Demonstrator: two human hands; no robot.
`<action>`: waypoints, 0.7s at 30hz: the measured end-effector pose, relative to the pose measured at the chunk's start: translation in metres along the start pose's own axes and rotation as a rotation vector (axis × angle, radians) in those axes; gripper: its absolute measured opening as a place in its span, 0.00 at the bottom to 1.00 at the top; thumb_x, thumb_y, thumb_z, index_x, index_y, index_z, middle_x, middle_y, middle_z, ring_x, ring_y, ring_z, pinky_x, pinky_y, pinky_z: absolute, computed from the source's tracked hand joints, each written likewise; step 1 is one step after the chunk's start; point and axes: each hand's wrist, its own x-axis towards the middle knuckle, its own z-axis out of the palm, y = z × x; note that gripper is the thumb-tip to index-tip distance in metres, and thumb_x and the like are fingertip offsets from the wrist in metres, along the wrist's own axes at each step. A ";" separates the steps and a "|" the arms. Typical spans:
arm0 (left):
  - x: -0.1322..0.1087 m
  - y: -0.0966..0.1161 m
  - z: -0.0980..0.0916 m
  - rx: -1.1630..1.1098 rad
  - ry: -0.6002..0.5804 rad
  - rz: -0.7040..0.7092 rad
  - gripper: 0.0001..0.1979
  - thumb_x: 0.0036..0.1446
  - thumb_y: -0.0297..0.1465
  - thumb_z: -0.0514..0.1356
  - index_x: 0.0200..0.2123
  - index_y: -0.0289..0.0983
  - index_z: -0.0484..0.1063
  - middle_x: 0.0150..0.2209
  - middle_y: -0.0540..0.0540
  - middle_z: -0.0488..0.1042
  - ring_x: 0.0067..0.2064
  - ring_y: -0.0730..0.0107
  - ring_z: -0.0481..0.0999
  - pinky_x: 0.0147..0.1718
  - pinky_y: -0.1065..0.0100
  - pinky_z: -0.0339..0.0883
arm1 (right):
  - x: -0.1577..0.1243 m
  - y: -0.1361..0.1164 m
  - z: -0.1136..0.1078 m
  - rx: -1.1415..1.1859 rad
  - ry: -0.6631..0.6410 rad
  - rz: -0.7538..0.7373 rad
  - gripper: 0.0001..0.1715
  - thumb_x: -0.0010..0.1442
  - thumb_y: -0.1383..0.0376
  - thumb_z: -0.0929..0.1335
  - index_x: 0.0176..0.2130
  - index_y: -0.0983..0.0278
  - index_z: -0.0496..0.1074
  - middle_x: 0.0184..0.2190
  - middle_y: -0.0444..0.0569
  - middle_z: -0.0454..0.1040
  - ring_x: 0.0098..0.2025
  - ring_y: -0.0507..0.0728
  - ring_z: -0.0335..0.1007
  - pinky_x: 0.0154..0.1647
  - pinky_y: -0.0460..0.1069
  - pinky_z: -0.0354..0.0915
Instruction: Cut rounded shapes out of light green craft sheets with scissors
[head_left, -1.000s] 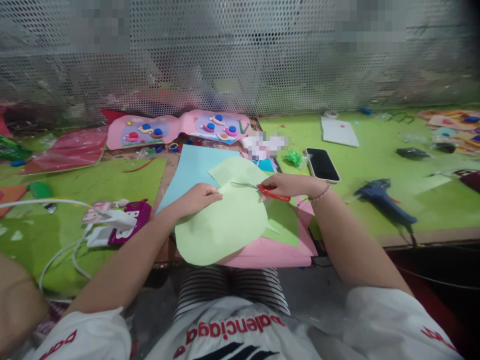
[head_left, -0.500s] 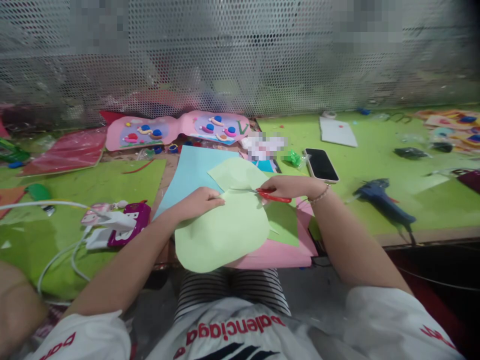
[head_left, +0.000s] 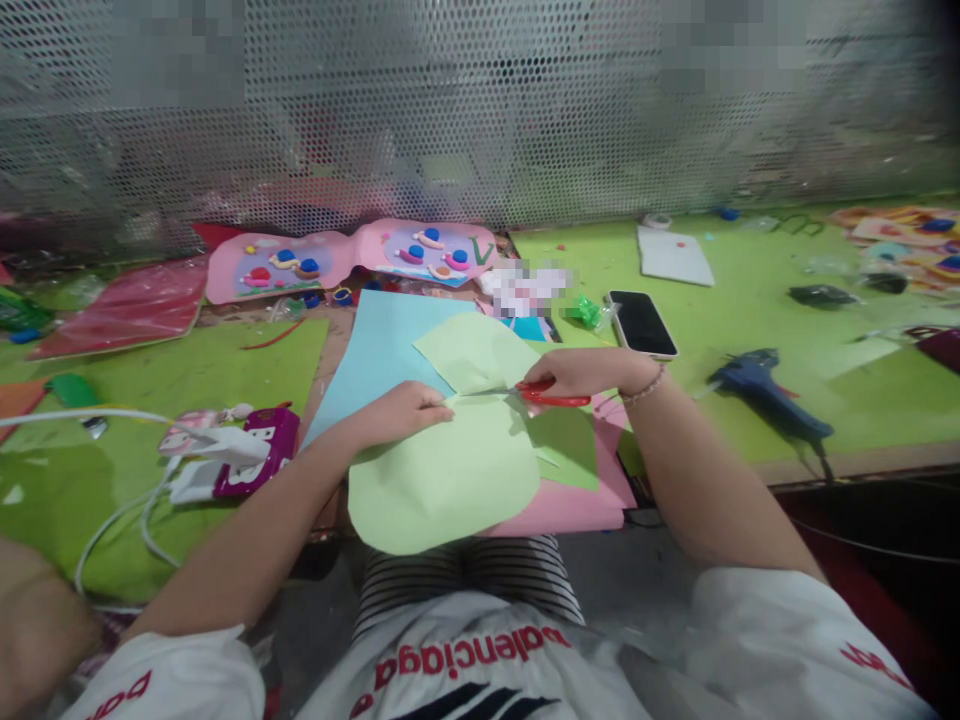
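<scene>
A pale green sheet (head_left: 442, 475) with rounded edges lies in front of me, its near end reaching past the table edge. My left hand (head_left: 409, 412) pinches its left side at the narrow middle. In my right hand (head_left: 574, 373) are red-handled scissors (head_left: 555, 396), their blades at the slit across the sheet's narrow part. Beyond the slit, the far portion (head_left: 480, 350) of the sheet is lifted and curved. Under it lie a light blue sheet (head_left: 382, 335), a darker green sheet (head_left: 570, 445) and a pink sheet (head_left: 570, 508).
Right of my hands are a phone (head_left: 643, 323) and a blue glue gun (head_left: 772, 395). A purple power strip (head_left: 262, 450) with white plugs and cables sits left. Pink decorated cutouts (head_left: 420, 250) lie along the back, before a perforated metal screen (head_left: 480, 120). Another person's limb (head_left: 37, 620) shows lower left.
The slit across the narrow part of the pale green sheet has opened wider. My right hand and the scissors have shifted slightly right; my left hand still pinches the sheet.
</scene>
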 end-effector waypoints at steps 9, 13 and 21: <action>-0.002 0.003 -0.001 -0.023 -0.013 -0.008 0.19 0.55 0.41 0.55 0.19 0.37 0.54 0.20 0.54 0.53 0.24 0.75 0.52 0.25 0.68 0.47 | 0.001 -0.007 0.001 0.019 -0.014 -0.032 0.31 0.54 0.41 0.67 0.24 0.65 0.63 0.19 0.40 0.55 0.22 0.48 0.47 0.24 0.48 0.46; -0.002 0.004 -0.001 -0.030 -0.021 -0.033 0.19 0.55 0.41 0.55 0.19 0.37 0.54 0.20 0.54 0.53 0.24 0.75 0.53 0.24 0.69 0.46 | 0.001 -0.006 0.001 0.025 -0.028 -0.030 0.31 0.54 0.41 0.67 0.24 0.65 0.65 0.19 0.40 0.55 0.22 0.47 0.46 0.23 0.47 0.46; -0.003 -0.001 -0.003 -0.059 -0.047 -0.078 0.22 0.53 0.44 0.58 0.18 0.38 0.52 0.19 0.55 0.49 0.22 0.76 0.48 0.22 0.68 0.42 | 0.004 -0.006 0.003 0.044 -0.039 -0.044 0.30 0.54 0.41 0.67 0.25 0.65 0.65 0.20 0.40 0.56 0.23 0.48 0.47 0.24 0.47 0.47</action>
